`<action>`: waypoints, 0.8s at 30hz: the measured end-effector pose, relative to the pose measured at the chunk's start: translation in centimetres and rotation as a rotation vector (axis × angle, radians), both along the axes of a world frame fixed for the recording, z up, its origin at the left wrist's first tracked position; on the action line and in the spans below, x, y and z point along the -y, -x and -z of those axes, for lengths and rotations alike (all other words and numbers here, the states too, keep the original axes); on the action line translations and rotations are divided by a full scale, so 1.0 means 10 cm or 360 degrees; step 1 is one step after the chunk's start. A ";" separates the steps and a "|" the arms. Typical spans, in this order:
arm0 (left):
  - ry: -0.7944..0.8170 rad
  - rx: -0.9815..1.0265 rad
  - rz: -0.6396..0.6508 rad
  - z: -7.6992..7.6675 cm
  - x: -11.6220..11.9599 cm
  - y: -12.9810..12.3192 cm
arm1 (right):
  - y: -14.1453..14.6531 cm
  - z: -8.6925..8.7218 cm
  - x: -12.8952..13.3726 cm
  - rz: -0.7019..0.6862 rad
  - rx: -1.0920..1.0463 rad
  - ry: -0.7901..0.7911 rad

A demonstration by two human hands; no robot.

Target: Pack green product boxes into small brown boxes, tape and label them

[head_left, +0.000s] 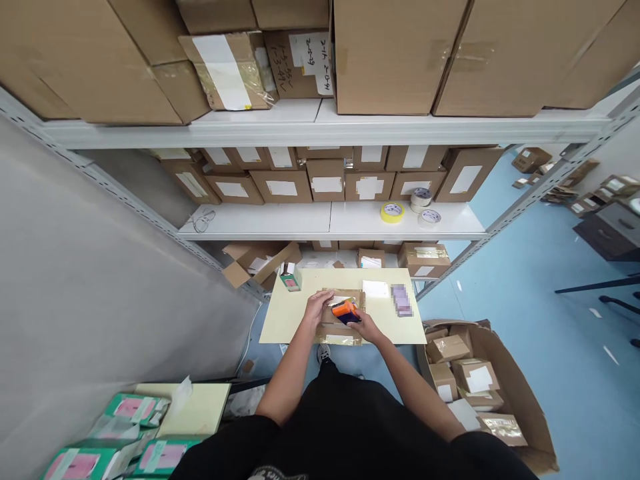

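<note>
On the pale yellow board (287, 325) lies a cardboard box (333, 333) with shiny tape along its edges. My left hand (318, 307) rests at the box's upper left side, its fingers reaching over the edge. An orange and dark blue handheld tool (346, 311) is gripped in my right hand (366, 327), tilted over the upper part of the box. White paper (375, 289) and a small purple stack (401, 301) lie to the right of the box. A green and white small box (291, 277) stands at the board's back left corner.
Metal shelves (280, 220) full of cardboard boxes rise behind the board, with a yellow tape roll (392, 213) on the middle one. A large carton (525, 407) of packed boxes stands at right. Green and pink packages (163, 456) lie at lower left.
</note>
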State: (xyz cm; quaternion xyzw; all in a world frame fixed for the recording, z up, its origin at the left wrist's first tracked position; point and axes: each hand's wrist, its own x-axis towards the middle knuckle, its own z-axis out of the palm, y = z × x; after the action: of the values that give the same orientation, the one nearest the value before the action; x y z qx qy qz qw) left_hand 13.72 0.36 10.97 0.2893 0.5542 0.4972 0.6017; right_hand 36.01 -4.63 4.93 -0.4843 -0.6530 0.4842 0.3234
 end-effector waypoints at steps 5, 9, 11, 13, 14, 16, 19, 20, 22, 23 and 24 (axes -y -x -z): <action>-0.0052 -0.0004 -0.0252 -0.02 0.11 0.06 | -0.03 -0.21 -0.05 -0.0044 0.0013 -0.0083; -0.0015 -0.0200 -0.0380 0.00 0.21 0.06 | -0.06 -0.34 -0.10 0.0068 0.0178 -0.0081; -0.0047 -0.0286 -0.0456 0.03 0.25 0.03 | -0.05 -0.36 -0.14 0.0124 0.0245 -0.0062; -0.0049 -0.0341 -0.0550 0.08 0.29 -0.02 | -0.03 -0.37 -0.19 0.0149 0.0348 -0.0064; -0.0039 -0.0363 -0.0596 0.11 0.31 -0.04 | -0.02 -0.38 -0.22 0.0149 0.0409 -0.0071; -0.0019 -0.0378 -0.0684 0.17 0.32 -0.07 | -0.02 -0.41 -0.27 0.0137 0.0499 -0.0085; 0.0003 -0.0360 -0.0830 0.22 0.31 -0.02 | -0.09 -0.46 -0.35 0.0103 0.0566 -0.0085; 0.0028 -0.0374 -0.0887 0.24 0.29 0.03 | -0.13 -0.46 -0.38 0.0096 0.0584 -0.0073; 0.0105 -0.0436 -0.0959 0.26 0.26 0.16 | -0.22 -0.46 -0.41 0.0082 0.0605 -0.0042; 0.0154 -0.0467 -0.0969 0.27 0.24 0.23 | -0.26 -0.46 -0.43 0.0073 0.0612 -0.0034; 0.0203 -0.0486 -0.0965 0.29 0.24 0.29 | -0.28 -0.45 -0.44 0.0060 0.0620 -0.0037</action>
State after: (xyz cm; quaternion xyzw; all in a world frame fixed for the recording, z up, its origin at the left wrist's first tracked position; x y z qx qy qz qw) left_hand 10.84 -2.01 8.05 0.1442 0.7286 0.5687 0.3534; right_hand 38.83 -0.18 9.38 -0.5772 -0.6996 0.3676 0.2055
